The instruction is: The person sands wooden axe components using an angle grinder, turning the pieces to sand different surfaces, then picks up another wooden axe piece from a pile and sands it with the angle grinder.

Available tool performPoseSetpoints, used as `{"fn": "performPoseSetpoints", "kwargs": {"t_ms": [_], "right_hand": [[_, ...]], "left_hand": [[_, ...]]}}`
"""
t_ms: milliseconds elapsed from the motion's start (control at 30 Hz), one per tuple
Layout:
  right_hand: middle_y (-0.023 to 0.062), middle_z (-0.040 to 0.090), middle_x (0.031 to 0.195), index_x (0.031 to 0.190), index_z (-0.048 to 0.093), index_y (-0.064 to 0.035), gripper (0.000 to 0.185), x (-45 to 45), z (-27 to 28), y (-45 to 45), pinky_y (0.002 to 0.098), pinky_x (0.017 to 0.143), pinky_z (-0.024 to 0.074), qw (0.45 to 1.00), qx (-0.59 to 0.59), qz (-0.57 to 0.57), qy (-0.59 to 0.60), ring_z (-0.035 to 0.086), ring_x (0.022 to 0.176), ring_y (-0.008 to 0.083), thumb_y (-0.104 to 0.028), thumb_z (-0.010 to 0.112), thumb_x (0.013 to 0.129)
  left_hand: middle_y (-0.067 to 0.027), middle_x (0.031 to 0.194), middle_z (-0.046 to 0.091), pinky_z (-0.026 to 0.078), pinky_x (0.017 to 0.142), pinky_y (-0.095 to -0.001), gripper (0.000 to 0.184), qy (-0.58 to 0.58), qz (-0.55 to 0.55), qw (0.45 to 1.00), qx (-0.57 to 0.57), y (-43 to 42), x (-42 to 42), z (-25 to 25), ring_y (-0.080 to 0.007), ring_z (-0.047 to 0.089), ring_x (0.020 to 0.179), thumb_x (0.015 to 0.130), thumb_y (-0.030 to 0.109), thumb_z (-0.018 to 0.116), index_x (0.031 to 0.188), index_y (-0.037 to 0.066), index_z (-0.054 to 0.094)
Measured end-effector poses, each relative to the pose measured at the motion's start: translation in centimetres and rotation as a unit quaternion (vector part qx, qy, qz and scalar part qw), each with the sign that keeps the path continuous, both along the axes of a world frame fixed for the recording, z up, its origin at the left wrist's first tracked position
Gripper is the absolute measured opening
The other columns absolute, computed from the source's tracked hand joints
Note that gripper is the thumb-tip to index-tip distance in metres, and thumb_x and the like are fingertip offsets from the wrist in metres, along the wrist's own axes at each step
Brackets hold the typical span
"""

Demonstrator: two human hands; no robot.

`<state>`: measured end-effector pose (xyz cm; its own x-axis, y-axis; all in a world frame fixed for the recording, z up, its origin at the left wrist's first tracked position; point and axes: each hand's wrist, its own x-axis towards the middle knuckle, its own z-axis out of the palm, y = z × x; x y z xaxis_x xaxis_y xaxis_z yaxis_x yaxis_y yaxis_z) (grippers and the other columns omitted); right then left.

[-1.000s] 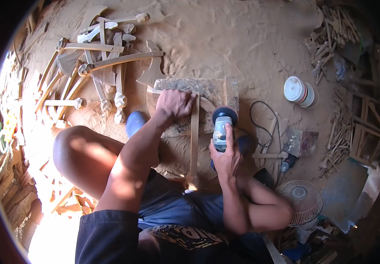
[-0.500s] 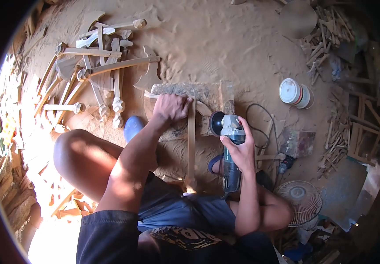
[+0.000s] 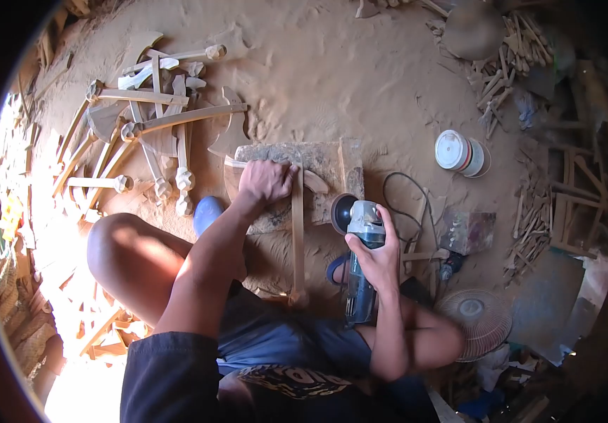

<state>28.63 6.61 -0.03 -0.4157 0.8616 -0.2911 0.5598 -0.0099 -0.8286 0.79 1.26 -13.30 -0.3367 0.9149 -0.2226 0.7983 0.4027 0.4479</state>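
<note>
My left hand (image 3: 267,182) is closed around the head end of a wooden axe-shaped piece (image 3: 298,243), pressing it down on a worn wooden block (image 3: 329,155). Its long straight handle runs back toward my lap and ends in a knob. Part of the curved head shows on either side of my fist; the rest is hidden beneath it. My right hand (image 3: 380,257) grips an angle grinder (image 3: 362,289) upright by its body. The round dark disc (image 3: 343,213) at its top is just right of the wooden piece, apart from it.
Several similar wooden axes (image 3: 170,123) lie piled on the sandy ground at the upper left. A white bucket (image 3: 452,149), a fan (image 3: 474,324) and a black cable (image 3: 392,183) are on the right. Wood scraps (image 3: 526,240) line the right side.
The whole view has shifted slightly. The grinder sits a little closer to my body and slightly farther from the block. My left hand keeps its place on the wooden piece.
</note>
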Motion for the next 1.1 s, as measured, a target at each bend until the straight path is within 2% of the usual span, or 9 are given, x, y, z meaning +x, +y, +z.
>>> {"fn": "performPoseSetpoints", "kwargs": {"t_ms": [167, 233, 300, 367, 433, 633, 833, 933, 1100], "right_hand": [[0.017, 0.065, 0.134, 0.153, 0.047, 0.0016, 0.082, 2.1, 7.5, 1.4, 0.0361, 0.103, 0.0528, 0.991, 0.132, -0.012, 0.004, 0.066, 0.117, 0.0215, -0.009, 0.086, 0.082], [0.0181, 0.06, 0.141, 0.154, 0.046, 0.0018, 0.082, 4.0, 9.6, 2.2, 0.0371, 0.106, 0.0506, 0.987, 0.152, -0.042, 0.019, 0.062, 0.123, 0.023, -0.008, 0.085, 0.083], [0.0191, 0.057, 0.144, 0.154, 0.045, 0.0017, 0.082, 6.3, 10.3, 3.1, 0.0381, 0.111, 0.0475, 0.981, 0.17, -0.078, 0.042, 0.058, 0.128, 0.0242, -0.007, 0.084, 0.084], [0.0178, 0.055, 0.146, 0.155, 0.044, 0.0011, 0.081, 7.4, 11.3, 3.3, 0.0382, 0.113, 0.0454, 0.975, 0.181, -0.105, 0.07, 0.055, 0.131, 0.0233, -0.007, 0.083, 0.085], [0.0176, 0.054, 0.147, 0.155, 0.043, 0.0011, 0.081, 8.6, 10.4, 3.9, 0.0389, 0.114, 0.0448, 0.97, 0.177, -0.141, 0.087, 0.056, 0.131, 0.0241, -0.006, 0.083, 0.085], [0.0194, 0.056, 0.146, 0.154, 0.045, 0.0017, 0.082, 9.1, 9.5, 2.8, 0.041, 0.116, 0.0433, 0.96, 0.216, -0.151, 0.096, 0.055, 0.133, 0.0271, -0.011, 0.085, 0.083], [0.0201, 0.055, 0.147, 0.153, 0.047, 0.0008, 0.08, 9.1, 9.6, 2.6, 0.0425, 0.115, 0.0441, 0.95, 0.234, -0.156, 0.134, 0.054, 0.134, 0.0276, -0.012, 0.086, 0.083], [0.021, 0.053, 0.149, 0.153, 0.047, 0.0006, 0.081, 8.9, 9.5, 2.6, 0.0427, 0.115, 0.0438, 0.948, 0.224, -0.174, 0.144, 0.054, 0.135, 0.0285, -0.012, 0.087, 0.083], [0.02, 0.057, 0.147, 0.154, 0.048, -0.0019, 0.083, 8.4, 8.1, 2.5, 0.0427, 0.115, 0.0439, 0.954, 0.227, -0.151, 0.123, 0.055, 0.135, 0.029, -0.011, 0.088, 0.081]], "left_hand": [[-0.0208, 0.085, 0.076, 0.048, 0.102, -0.0563, 0.048, 0.031, -0.022, 0.999, -0.027, 0.6, 0.8, -0.2, -0.0391, 0.075, 0.086, 0.111, 0.046, 0.038, 0.112, 0.015, 0.074], [-0.0158, 0.126, 0.071, 0.033, 0.116, -0.0537, 0.043, 0.092, -0.073, 0.99, -0.077, 1.0, 2.2, 2.6, -0.0307, 0.07, 0.114, 0.108, 0.043, 0.043, 0.126, 0.012, 0.066], [-0.0153, 0.142, 0.057, 0.036, 0.112, -0.0526, 0.045, 0.244, 0.025, 0.963, 0.112, 0.0, 5.0, -2.4, -0.0317, 0.056, 0.13, 0.101, 0.042, 0.056, 0.131, 0.009, 0.061], [-0.0191, 0.146, 0.047, 0.039, 0.107, -0.0546, 0.06, 0.059, 0.174, 0.982, 0.044, -1.9, 9.5, 2.5, -0.0364, 0.046, 0.132, 0.093, 0.042, 0.066, 0.14, 0.006, 0.052], [-0.0222, 0.136, 0.047, 0.044, 0.098, -0.0544, 0.072, 0.05, 0.217, 0.973, 0.052, -4.9, 15.2, 1.1, -0.0381, 0.049, 0.125, 0.089, 0.036, 0.071, 0.146, 0.004, 0.043], [-0.0224, 0.122, 0.047, 0.05, 0.092, -0.0514, 0.072, -0.031, 0.16, 0.986, 0.04, -5.5, 17.8, -0.5, -0.043, 0.051, 0.116, 0.084, 0.004, 0.067, 0.147, -0.005, 0.033], [-0.0233, 0.133, 0.051, 0.051, 0.101, -0.0533, 0.091, -0.001, 0.07, 0.988, 0.138, -1.4, 9.4, 7.6, -0.0436, 0.052, 0.124, 0.075, -0.008, 0.069, 0.156, -0.007, 0.027], [-0.0176, 0.129, 0.061, 0.05, 0.103, -0.0494, 0.073, 0.042, -0.096, 0.985, 0.139, -0.1, 3.2, 9.3, -0.0382, 0.056, 0.122, 0.079, -0.004, 0.066, 0.15, 0.005, 0.05], [-0.0123, 0.139, 0.063, 0.042, 0.116, -0.051, 0.057, -0.009, -0.217, 0.964, 0.15, -1.7, -0.9, 0.6, -0.0364, 0.053, 0.133, 0.081, 0.002, 0.065, 0.136, 0.02, 0.07]]}}
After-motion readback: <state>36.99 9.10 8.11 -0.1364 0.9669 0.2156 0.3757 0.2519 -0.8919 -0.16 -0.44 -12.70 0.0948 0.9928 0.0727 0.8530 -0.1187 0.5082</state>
